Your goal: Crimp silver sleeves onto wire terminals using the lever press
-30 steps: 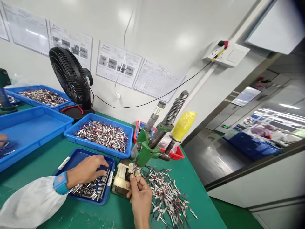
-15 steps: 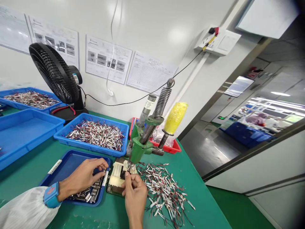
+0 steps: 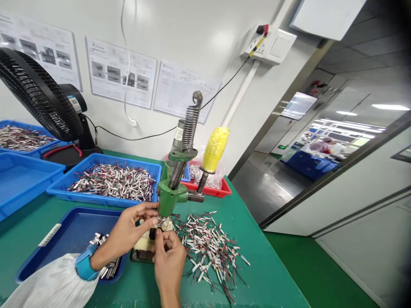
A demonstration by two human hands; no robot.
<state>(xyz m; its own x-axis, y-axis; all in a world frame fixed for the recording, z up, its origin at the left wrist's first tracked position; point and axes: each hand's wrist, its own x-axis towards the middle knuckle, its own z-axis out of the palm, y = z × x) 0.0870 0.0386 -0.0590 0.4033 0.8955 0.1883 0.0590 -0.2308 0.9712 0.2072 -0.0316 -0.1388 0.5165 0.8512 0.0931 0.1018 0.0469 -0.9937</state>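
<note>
A green hand press (image 3: 168,199) with a coil spring and a yellow-wrapped handle (image 3: 215,149) stands at the middle of the bench. My left hand (image 3: 128,226), with a blue band on its wrist, reaches to the press head, thumb and fingers closing round something too small to make out. Just below it, my right hand (image 3: 168,256) pinches something at the press's lower fixture (image 3: 144,244); its fingertips hide the piece. Under my left forearm, metal cylinders (image 3: 111,267) lie in a dark blue tray (image 3: 75,214). Right of the press spreads a pile of wired silver parts (image 3: 212,244).
A blue bin (image 3: 105,197) of wired parts stands behind the tray, with another blue bin (image 3: 28,182) at the left. A black fan (image 3: 41,98) stands behind them. A red bin (image 3: 226,188) sits behind the press. The bench's right edge runs diagonally.
My left hand has left the tray of cylinders and moved right to the press head, beside my right hand. My right hand stays at the fixture. The view has shifted right.
</note>
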